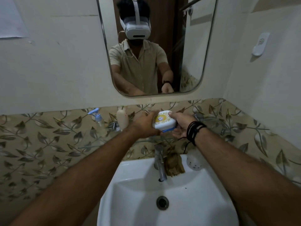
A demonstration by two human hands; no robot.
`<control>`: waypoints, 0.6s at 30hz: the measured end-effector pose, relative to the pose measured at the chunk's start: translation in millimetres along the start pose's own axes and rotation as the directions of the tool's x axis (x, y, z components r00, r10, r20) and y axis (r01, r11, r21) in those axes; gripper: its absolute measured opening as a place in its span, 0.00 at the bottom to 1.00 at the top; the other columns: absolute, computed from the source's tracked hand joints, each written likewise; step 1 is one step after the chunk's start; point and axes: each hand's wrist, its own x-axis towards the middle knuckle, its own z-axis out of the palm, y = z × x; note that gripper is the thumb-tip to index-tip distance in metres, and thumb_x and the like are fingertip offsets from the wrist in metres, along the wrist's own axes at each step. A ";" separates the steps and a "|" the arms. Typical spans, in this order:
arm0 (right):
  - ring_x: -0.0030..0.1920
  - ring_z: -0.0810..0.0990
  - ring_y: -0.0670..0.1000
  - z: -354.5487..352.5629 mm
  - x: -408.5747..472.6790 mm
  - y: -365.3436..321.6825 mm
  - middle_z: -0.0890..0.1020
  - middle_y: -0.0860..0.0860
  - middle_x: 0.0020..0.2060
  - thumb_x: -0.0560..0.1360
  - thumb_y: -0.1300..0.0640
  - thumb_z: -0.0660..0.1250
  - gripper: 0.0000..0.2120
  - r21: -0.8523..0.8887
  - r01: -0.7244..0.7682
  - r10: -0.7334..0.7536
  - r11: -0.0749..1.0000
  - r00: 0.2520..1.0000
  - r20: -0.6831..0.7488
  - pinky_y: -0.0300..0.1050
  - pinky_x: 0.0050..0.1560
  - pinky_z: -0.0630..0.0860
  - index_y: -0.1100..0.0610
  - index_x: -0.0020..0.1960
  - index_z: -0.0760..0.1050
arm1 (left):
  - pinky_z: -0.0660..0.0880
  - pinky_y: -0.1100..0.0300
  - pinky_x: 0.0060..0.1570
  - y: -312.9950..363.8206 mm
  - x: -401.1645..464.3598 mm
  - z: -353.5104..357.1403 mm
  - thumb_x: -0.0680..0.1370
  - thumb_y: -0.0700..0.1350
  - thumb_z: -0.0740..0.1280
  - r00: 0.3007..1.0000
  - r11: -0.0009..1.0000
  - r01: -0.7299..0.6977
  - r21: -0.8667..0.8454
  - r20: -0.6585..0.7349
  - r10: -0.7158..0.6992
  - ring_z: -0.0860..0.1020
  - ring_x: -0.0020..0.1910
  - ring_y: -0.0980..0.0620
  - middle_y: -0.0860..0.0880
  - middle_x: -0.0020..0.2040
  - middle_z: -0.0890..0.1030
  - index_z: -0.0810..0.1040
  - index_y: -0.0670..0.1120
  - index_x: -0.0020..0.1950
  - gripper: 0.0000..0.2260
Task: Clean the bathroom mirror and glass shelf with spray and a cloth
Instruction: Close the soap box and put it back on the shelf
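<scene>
Paper sheet (11, 18): hanging on the white wall at far left, upper corner.
Spray bottle (99, 120): clear body with a blue pump head, standing at the left end of the glass shelf, against the leaf-patterned tiles.
Cream bottle (122, 119): pale and upright, standing just right of the spray bottle, near the left hand.
Glass shelf (88, 145): running along the tiled band above the basin; its transparent edge is showing faintly below the bottles.
Left hand (145, 126): reaching forward over the shelf, its grip curling round the left side of the white box.
White box (164, 121): rounded lid with a yellow and gold label and a blue rim below, sitting tilted between both hands, above the shelf and over the tap.
Right hand (180, 126): its grip holding the box's right side, thumb lying on the lid, fingers cupping underneath; dark cords are wrapping the wrist.
Mirror (156, 46): hanging on the wall above the hands, reflecting a person wearing a white headset and a beige shirt.
Tap (160, 162): metal, standing at the back of the white basin (203, 201).
Brown cloth (174, 163): lying crumpled on the basin ledge, just right of the tap.
White holder (260, 44): sticking to the right-hand wall.
</scene>
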 end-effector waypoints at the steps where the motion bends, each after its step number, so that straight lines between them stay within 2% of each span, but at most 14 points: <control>1: 0.32 0.75 0.52 -2.3 1.7 -1.2 0.78 0.55 0.41 0.77 0.47 0.68 0.20 -0.108 0.020 -0.024 0.994 0.999 -0.028 0.47 0.37 0.76 0.59 0.63 0.75 | 0.71 0.54 0.59 0.2 1.7 0.5 0.70 0.53 0.77 1.000 1.000 0.013 0.016 0.008 -0.013 0.71 0.67 0.43 0.41 0.72 0.66 0.55 0.53 0.80 0.45; 4: 0.33 0.75 0.52 -5.8 2.5 -4.7 0.79 0.55 0.41 0.78 0.47 0.66 0.18 -0.349 0.090 -0.117 0.933 0.992 -0.057 0.43 0.34 0.75 0.60 0.59 0.77 | 0.73 0.53 0.58 0.6 9.1 2.6 0.68 0.54 0.78 0.998 0.997 0.055 0.061 0.011 -0.056 0.73 0.65 0.44 0.42 0.70 0.70 0.58 0.46 0.77 0.45; 6: 0.33 0.76 0.53 -5.7 2.0 -6.6 0.79 0.55 0.38 0.79 0.50 0.65 0.14 -0.428 0.141 -0.177 0.893 0.983 -0.046 0.43 0.31 0.72 0.61 0.55 0.77 | 0.73 0.52 0.60 1.4 13.3 4.1 0.68 0.54 0.79 0.996 0.993 0.081 0.088 0.024 -0.084 0.72 0.66 0.43 0.41 0.70 0.69 0.57 0.47 0.78 0.45; 10: 0.42 0.80 0.56 -4.2 7.9 -5.3 0.83 0.57 0.46 0.79 0.54 0.65 0.15 -0.543 0.219 -0.264 0.811 0.965 -0.005 0.47 0.41 0.73 0.65 0.55 0.80 | 0.69 0.49 0.66 2.4 15.5 4.6 0.68 0.56 0.78 0.992 0.982 0.119 0.146 0.029 -0.124 0.68 0.69 0.41 0.39 0.73 0.64 0.54 0.52 0.80 0.47; 12: 0.43 0.79 0.56 -3.2 7.4 -5.6 0.83 0.57 0.44 0.78 0.52 0.66 0.14 -0.594 0.227 -0.269 0.771 0.963 0.019 0.48 0.45 0.73 0.64 0.52 0.80 | 0.72 0.49 0.62 1.0 17.5 6.9 0.68 0.56 0.78 0.990 0.978 0.138 0.156 0.018 -0.142 0.72 0.66 0.42 0.40 0.70 0.70 0.57 0.52 0.79 0.46; 14: 0.42 0.78 0.54 -2.0 6.6 -5.4 0.80 0.54 0.39 0.77 0.50 0.67 0.13 -0.631 0.215 -0.259 0.745 0.966 0.023 0.47 0.43 0.74 0.60 0.51 0.79 | 0.76 0.52 0.54 0.7 18.2 8.6 0.67 0.54 0.79 0.986 0.977 0.165 0.135 -0.002 -0.166 0.76 0.61 0.45 0.43 0.65 0.76 0.63 0.49 0.75 0.41; 16: 0.45 0.79 0.55 -0.4 9.1 -4.5 0.81 0.55 0.44 0.77 0.48 0.67 0.17 -0.657 0.218 -0.271 0.722 0.962 0.022 0.47 0.43 0.75 0.62 0.55 0.80 | 0.79 0.55 0.45 1.0 16.7 7.1 0.68 0.52 0.79 0.981 0.975 0.194 0.110 -0.008 -0.194 0.80 0.53 0.47 0.44 0.60 0.78 0.69 0.46 0.70 0.35; 18: 0.50 0.82 0.57 2.1 11.0 -4.0 0.83 0.57 0.50 0.78 0.49 0.66 0.18 -0.675 0.230 -0.286 0.701 0.958 0.029 0.49 0.48 0.78 0.63 0.57 0.80 | 0.83 0.55 0.41 1.5 14.5 3.6 0.70 0.48 0.78 0.977 0.976 0.211 0.054 0.021 -0.212 0.81 0.49 0.49 0.44 0.58 0.79 0.71 0.45 0.68 0.30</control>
